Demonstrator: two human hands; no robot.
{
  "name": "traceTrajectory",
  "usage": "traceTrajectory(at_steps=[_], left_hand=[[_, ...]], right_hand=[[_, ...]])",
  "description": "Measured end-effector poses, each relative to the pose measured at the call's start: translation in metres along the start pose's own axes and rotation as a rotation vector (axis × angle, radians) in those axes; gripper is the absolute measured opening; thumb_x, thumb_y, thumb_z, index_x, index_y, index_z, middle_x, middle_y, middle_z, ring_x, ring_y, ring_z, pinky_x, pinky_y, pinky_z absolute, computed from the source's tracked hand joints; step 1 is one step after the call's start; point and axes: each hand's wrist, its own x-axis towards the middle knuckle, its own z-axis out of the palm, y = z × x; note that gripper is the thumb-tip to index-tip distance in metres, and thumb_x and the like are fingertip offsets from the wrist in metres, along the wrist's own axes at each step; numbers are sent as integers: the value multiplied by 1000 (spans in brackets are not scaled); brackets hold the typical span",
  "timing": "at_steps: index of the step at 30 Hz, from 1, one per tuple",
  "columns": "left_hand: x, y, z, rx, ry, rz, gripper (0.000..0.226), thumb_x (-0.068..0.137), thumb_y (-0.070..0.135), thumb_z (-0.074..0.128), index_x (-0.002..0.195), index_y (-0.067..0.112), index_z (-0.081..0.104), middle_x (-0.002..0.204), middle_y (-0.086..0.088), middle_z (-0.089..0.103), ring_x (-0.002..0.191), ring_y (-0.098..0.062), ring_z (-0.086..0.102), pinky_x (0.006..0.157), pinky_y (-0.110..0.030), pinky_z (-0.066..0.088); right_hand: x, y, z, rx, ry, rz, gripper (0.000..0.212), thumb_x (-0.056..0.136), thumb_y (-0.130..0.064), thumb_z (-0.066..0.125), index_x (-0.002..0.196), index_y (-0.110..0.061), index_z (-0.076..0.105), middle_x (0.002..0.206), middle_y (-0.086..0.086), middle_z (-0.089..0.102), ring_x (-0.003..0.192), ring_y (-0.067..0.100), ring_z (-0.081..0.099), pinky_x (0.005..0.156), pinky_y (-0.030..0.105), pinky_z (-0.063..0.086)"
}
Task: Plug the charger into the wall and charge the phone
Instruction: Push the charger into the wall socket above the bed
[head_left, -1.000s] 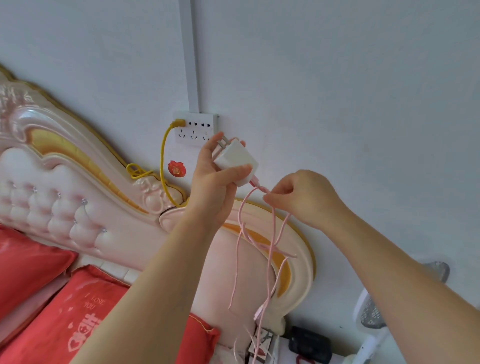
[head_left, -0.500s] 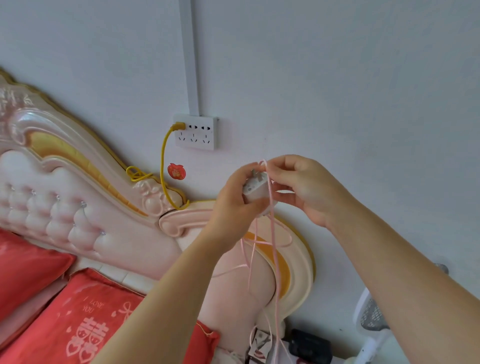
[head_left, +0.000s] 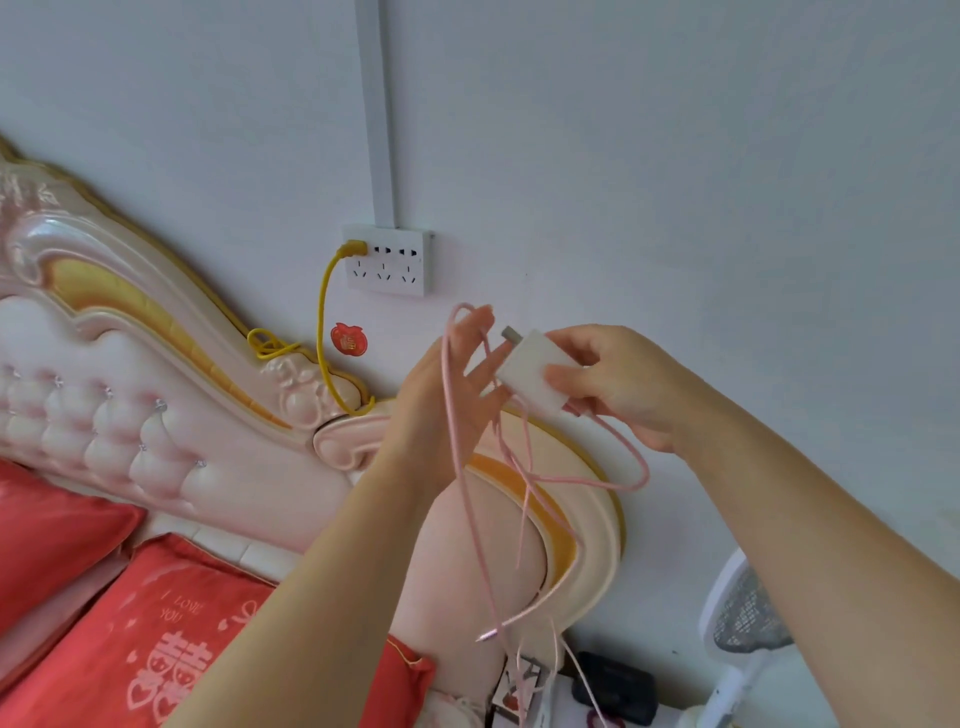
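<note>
White charger (head_left: 530, 376) pinched by right hand (head_left: 618, 387); pink cable (head_left: 645, 467) drapes over splayed left hand (head_left: 441, 405).

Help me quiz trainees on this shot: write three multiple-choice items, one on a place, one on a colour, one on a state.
1. The yellow plug sits in the socket's: A bottom right slot; B top middle slot; C top left slot.
2. The charger's cable is: A pink; B black; C green.
3. The charger is: A plugged in; B gripped by the right hand, prongs free; C hanging by its cable.
Answers: 1 C, the plug fills the upper left corner. 2 A, pink loops hang over the left hand. 3 B, fingers wrap it below the socket.
</note>
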Motion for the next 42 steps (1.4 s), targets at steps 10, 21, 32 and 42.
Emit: traceTrajectory(at_steps=[10,21,32,42], left_hand=[[1,-9,-41,240,257,-102,20,80,35,66,97,28,71,104,7,67,72,-11,50,61,-24,42],[-12,-60,-40,1248,361,-32,29,82,-4,45,100,14,58,113,-6,63,103,-22,56,82,-28,43],[-29,-92,24,1238,-36,64,54,86,20,58,133,17,32,96,-2,66,90,-22,59,87,-43,49],[-24,-56,-10,1036,61,439,22,87,15,58,91,36,56,69,18,68,62,-2,60,68,-29,52]], right_hand=[[-1,-24,-53,485,348,-177,29,91,-3,49,118,-14,51,94,3,59,73,18,58,60,28,47],[10,-41,-48,645,459,-217,31,91,-6,53,122,-11,48,103,5,59,83,21,62,64,30,54],[27,-56,-23,622,465,-229,26,90,-7,55,114,-15,49,101,3,58,81,19,63,74,35,58],[26,23,-48,529,484,-86,27,90,-4,52,112,-18,47,107,2,57,89,19,61,69,32,53]])
